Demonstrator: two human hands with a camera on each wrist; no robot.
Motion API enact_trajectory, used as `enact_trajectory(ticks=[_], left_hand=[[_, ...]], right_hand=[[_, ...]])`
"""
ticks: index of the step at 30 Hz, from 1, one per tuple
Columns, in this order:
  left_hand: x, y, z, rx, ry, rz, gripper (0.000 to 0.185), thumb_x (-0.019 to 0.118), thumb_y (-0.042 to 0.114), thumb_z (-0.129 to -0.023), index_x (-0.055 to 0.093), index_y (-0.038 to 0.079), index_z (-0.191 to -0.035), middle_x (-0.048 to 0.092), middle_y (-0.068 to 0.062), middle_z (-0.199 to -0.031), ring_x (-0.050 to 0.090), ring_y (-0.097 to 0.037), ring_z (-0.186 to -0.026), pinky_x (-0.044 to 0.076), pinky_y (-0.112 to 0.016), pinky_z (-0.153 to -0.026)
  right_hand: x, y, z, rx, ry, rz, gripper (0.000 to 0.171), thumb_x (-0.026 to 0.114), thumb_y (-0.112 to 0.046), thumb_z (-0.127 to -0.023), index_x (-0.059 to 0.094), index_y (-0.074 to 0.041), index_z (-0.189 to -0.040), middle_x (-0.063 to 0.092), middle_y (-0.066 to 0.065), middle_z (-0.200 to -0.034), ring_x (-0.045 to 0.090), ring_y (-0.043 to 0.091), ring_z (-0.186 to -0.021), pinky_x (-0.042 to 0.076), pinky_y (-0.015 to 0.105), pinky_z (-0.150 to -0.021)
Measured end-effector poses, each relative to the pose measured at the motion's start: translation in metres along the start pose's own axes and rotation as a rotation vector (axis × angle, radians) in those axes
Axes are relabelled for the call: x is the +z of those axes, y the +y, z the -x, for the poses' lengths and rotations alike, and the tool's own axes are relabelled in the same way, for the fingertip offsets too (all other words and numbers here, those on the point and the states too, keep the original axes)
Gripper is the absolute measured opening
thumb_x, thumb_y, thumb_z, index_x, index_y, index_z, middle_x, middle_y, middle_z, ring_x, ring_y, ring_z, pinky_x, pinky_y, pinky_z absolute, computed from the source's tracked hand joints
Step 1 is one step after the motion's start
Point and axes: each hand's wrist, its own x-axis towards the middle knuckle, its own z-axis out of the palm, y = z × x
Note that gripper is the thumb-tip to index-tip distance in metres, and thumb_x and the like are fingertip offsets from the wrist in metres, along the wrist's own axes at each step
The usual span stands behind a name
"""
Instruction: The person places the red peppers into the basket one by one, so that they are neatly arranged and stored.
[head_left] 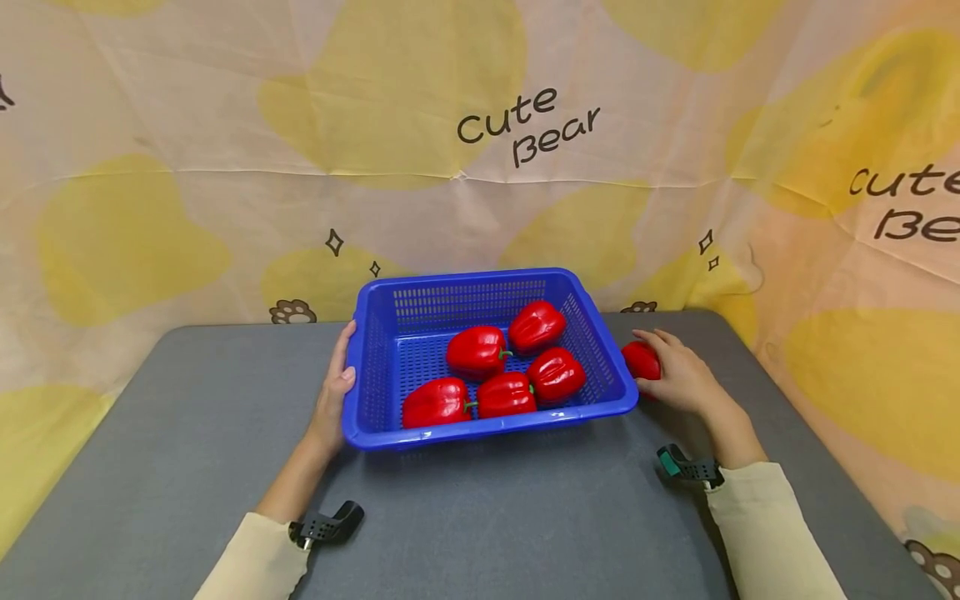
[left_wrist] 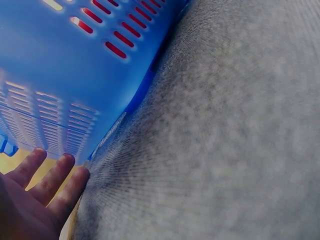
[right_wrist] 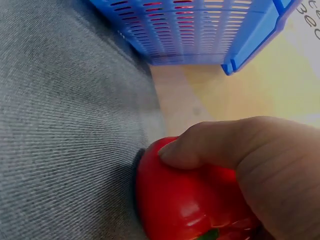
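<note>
Nearest you, your two cream sleeves (head_left: 757, 508) come in over the grey table (head_left: 480, 517), each wrist carrying a small black camera mount.

Your left hand (head_left: 332, 398) lies flat against the left wall of the blue basket (head_left: 375, 367), fingers straight and together, thumb up at the rim. It presses the side and wraps round nothing. From the left wrist view the fingertips (left_wrist: 52, 175) sit just beside the slotted blue wall (left_wrist: 75, 75), with the table's cloth (left_wrist: 225, 140) running under the basket's base.

Your right hand (head_left: 678, 372) is on the table just right of the basket, cupped over a red pepper (head_left: 641, 360). The right wrist view shows your fingers (right_wrist: 220, 142) curled over the top of the pepper (right_wrist: 185, 200), which rests on the table (right_wrist: 65, 125) near its far edge. The basket's corner (right_wrist: 210, 30) stands close by but apart from the pepper.

Inside the basket lie five more peppers: two at the front (head_left: 437, 402) (head_left: 506, 395), touching side by side, one (head_left: 556, 375) against them to the right, one (head_left: 477, 351) in the middle and one (head_left: 536, 326) furthest back near the right wall.

Behind the table hangs a cream and yellow cloth (head_left: 225, 167) printed "Cute Bear".
</note>
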Motion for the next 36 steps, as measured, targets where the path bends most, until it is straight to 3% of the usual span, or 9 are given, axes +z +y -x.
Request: enact_trajectory(ticks=[6, 11, 27, 33, 36], left_hand=[[0.001, 0.0, -0.001, 0.0, -0.003, -0.008, 0.067, 0.03, 0.033, -0.099, 0.011, 0.028, -0.163, 0.016, -0.012, -0.168, 0.037, -0.028, -0.138, 0.051, -0.022, -0.097], [0.0, -0.002, 0.0, 0.003, -0.003, 0.013, 0.067, 0.031, 0.032, -0.099, 0.012, 0.027, -0.163, 0.017, -0.013, -0.167, 0.038, -0.027, -0.137, 0.052, -0.022, -0.096], [0.0, -0.002, 0.001, 0.003, -0.013, 0.02, 0.067, 0.03, 0.031, -0.099, 0.011, 0.027, -0.163, 0.016, -0.014, -0.167, 0.038, -0.027, -0.137, 0.052, -0.022, -0.097], [-0.001, -0.003, 0.0, 0.009, -0.014, 0.027, 0.067, 0.029, 0.031, -0.099, 0.011, 0.026, -0.163, 0.015, -0.014, -0.167, 0.039, -0.026, -0.137, 0.052, -0.023, -0.097], [-0.001, -0.003, 0.0, 0.005, -0.008, 0.024, 0.067, 0.029, 0.03, -0.099, 0.011, 0.026, -0.163, 0.014, -0.014, -0.168, 0.038, -0.023, -0.137, 0.051, -0.021, -0.097]], right_hand=[[0.003, 0.003, 0.002, 0.024, 0.026, -0.006, 0.067, 0.068, -0.03, -0.091, 0.045, -0.006, -0.149, 0.052, 0.033, -0.137, 0.055, 0.051, -0.117, 0.051, 0.064, -0.09], [0.004, 0.005, 0.003, 0.043, 0.041, -0.018, 0.066, 0.064, -0.039, -0.094, 0.046, -0.005, -0.148, 0.054, 0.032, -0.132, 0.057, 0.048, -0.114, 0.052, 0.063, -0.089], [0.009, 0.006, 0.0, 0.03, 0.064, -0.013, 0.063, 0.069, -0.029, -0.088, 0.051, -0.004, -0.144, 0.056, 0.03, -0.134, 0.056, 0.048, -0.113, 0.05, 0.062, -0.09], [0.0, 0.003, 0.002, 0.024, 0.001, -0.042, 0.061, 0.076, -0.03, -0.084, 0.053, -0.007, -0.136, 0.06, 0.027, -0.124, 0.06, 0.043, -0.107, 0.054, 0.058, -0.086], [-0.003, -0.001, 0.001, 0.027, -0.051, 0.002, 0.062, 0.077, -0.036, -0.082, 0.055, -0.009, -0.133, 0.065, 0.023, -0.117, 0.062, 0.038, -0.102, 0.055, 0.054, -0.082]])
